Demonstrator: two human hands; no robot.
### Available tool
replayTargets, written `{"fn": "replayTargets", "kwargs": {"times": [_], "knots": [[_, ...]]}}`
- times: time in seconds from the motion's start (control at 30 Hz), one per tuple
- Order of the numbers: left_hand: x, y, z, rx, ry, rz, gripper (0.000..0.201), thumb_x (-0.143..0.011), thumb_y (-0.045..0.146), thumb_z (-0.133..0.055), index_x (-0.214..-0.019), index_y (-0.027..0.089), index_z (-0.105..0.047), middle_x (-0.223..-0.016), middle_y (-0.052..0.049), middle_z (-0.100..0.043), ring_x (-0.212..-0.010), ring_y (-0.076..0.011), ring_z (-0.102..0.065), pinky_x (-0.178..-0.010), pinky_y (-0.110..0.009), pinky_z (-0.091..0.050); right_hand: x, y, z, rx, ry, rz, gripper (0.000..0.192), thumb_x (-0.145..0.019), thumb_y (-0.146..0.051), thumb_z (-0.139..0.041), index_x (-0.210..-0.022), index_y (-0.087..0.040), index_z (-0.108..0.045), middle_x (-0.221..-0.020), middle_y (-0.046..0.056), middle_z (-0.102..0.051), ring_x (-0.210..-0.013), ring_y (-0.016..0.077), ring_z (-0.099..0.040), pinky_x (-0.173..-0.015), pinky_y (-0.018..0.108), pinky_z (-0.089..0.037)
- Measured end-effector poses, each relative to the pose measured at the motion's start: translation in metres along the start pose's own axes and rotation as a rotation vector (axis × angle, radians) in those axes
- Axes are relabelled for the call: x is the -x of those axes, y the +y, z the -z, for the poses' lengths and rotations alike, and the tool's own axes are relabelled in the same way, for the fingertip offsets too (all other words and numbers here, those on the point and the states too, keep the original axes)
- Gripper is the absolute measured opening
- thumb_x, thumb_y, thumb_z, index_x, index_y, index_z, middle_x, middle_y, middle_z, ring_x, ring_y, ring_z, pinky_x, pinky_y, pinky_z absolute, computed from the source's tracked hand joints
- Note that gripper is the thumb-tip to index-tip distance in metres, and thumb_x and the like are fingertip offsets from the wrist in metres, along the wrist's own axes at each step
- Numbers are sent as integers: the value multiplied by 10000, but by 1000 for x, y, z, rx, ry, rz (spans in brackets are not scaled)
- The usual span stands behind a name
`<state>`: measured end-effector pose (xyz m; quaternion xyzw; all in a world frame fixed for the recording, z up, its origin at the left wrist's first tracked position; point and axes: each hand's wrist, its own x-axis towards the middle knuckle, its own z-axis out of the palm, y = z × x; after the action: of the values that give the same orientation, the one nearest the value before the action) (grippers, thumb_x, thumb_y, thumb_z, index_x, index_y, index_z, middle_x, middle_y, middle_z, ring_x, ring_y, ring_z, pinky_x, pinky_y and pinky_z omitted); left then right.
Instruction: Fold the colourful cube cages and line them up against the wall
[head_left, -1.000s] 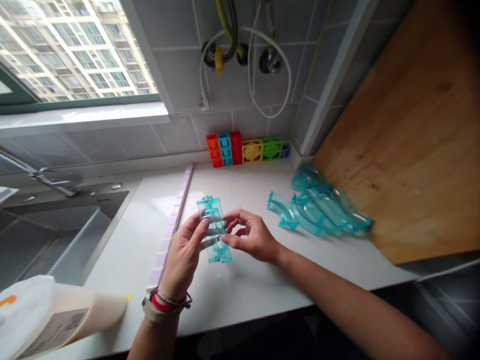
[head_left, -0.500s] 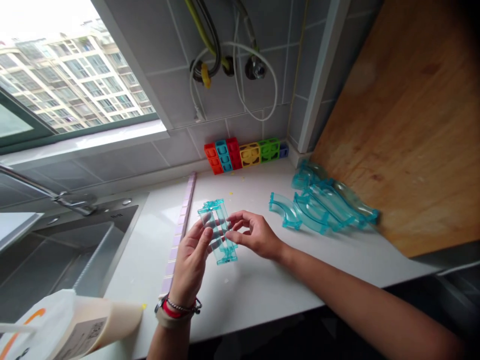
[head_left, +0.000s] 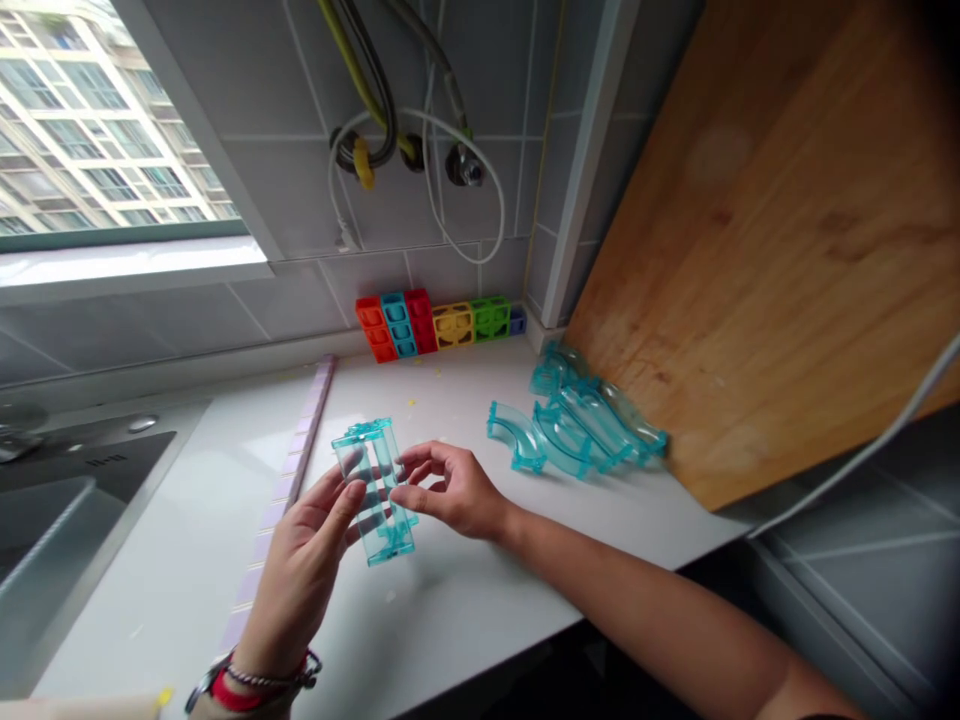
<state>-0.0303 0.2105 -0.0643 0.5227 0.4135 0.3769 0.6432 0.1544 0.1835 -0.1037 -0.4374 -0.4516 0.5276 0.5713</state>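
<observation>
Clear teal plastic track pieces [head_left: 384, 540] are held upright above the white counter, and seem to be two straight lengths side by side. My left hand [head_left: 319, 520] grips them from the left, thumb in front and fingers behind. From the right, my right hand [head_left: 450, 490] pinches the right-hand edge between thumb and fingers. Curved teal track pieces [head_left: 517, 435] lie on the counter to the right of my right hand, several of them heaped against a wooden board.
Coloured toy blocks [head_left: 435, 322] stand in a row against the tiled wall. A lilac strip [head_left: 300, 450] lies along the counter left of my hands, beside the sink [head_left: 142, 450]. The wooden board [head_left: 765, 250] leans at right; a white cable [head_left: 892, 445] hangs there.
The view has turned to the right, so everything sits further left in the picture. Both hands keep the same grip on the track pieces. The cup at lower left has almost left view.
</observation>
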Motion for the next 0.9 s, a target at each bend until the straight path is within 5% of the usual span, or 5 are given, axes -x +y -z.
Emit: {"fn": "replayTargets", "kwargs": {"times": [0.53, 0.73, 0.9], "knots": [[-2, -7, -2, -116, -18, 59, 770, -851, 553, -721, -1505, 223, -481, -1284, -138, -705, -1032, -323, -734, -802, -404, -638, -3, 1, 5, 29, 41, 5, 514, -679, -429, -883, -1106, -203, -707, -978, 42, -695, -848, 184, -659, -705, 296, -554], [-2, -21, -4, -315, 16, -64, 730, -934, 631, -533, -1530, 215, -460, -1407, -157, -618, -1168, -343, -660, -868, -423, -592, -6, -1, 7, 65, 131, 43, 487, -695, -405, -862, -1103, -199, -694, -954, 45, -693, -835, 174, -643, -680, 276, -538], [-7, -29, 7, -632, 0, -197, 669, -963, 602, -467, -1530, 250, -424, -1016, -88, -762, -817, -277, -734, -777, -377, -560, -11, -13, 11, 211, 208, 131, 497, -732, -436, -819, -1135, -211, -634, -968, 44, -660, -847, 174, -637, -609, 248, -530]]}}
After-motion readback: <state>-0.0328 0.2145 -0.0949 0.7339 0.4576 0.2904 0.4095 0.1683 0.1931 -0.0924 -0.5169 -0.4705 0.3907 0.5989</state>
